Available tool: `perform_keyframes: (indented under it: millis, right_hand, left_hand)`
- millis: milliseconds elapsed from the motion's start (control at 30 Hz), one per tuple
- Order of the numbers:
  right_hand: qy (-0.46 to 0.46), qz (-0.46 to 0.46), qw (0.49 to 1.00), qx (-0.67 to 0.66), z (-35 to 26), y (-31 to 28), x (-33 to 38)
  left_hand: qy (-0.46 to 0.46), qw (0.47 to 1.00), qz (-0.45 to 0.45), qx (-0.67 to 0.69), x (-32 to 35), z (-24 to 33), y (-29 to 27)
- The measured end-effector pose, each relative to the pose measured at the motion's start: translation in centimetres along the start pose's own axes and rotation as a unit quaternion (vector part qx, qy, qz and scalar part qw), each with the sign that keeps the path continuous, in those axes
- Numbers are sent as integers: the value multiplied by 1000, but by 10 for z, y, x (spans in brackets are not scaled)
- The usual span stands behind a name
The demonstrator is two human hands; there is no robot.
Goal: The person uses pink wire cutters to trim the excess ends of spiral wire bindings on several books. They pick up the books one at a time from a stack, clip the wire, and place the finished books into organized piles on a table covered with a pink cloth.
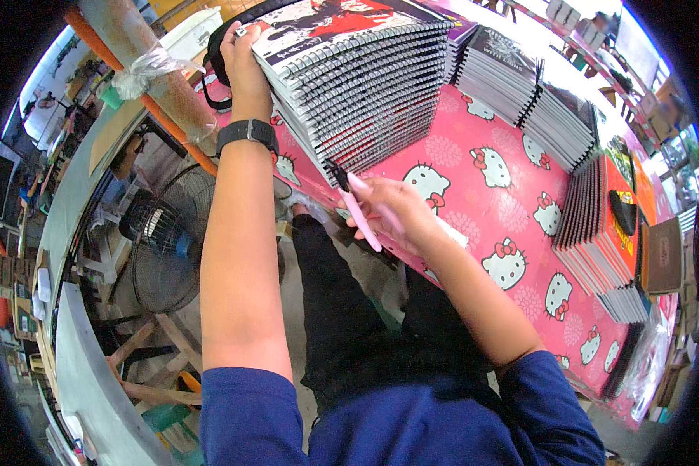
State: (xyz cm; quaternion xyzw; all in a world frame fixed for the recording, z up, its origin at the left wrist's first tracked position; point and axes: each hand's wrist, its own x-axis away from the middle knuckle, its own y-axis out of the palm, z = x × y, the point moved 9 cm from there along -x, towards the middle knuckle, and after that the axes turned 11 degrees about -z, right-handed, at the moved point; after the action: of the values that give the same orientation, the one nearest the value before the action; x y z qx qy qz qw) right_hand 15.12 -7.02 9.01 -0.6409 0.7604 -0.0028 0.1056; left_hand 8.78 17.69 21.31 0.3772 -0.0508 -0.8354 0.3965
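The left hand (pixel 241 58) clasps the far-left edge of a tall stack of spiral-bound notebooks (pixel 357 85) on the pink cartoon-cat tablecloth (pixel 489 194). The right hand (pixel 392 210), closed around pink-handled pliers (pixel 359 208), works the near wire coils; firm bracing would help. Covers glossy, coils thin metal.

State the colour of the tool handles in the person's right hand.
Pink; the tool in the right hand shows best in the head view.

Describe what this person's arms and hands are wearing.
Both arms are bare below short dark blue sleeves. The left wrist carries a black wristband with a small grey clasp. The right hand wears nothing; no gloves or rings are visible.
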Motion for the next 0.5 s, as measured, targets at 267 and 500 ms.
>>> perform_keyframes:
  millis: [267, 500]
  right_hand:
    - [-88, 75, 943, 313, -33, 7, 12]
    - [-157, 91, 913, 366, -36, 10, 17]
  left_hand:
    - [34, 997, -69, 22, -7, 5, 3]
    - [42, 999, -13, 24, 3, 12, 18]
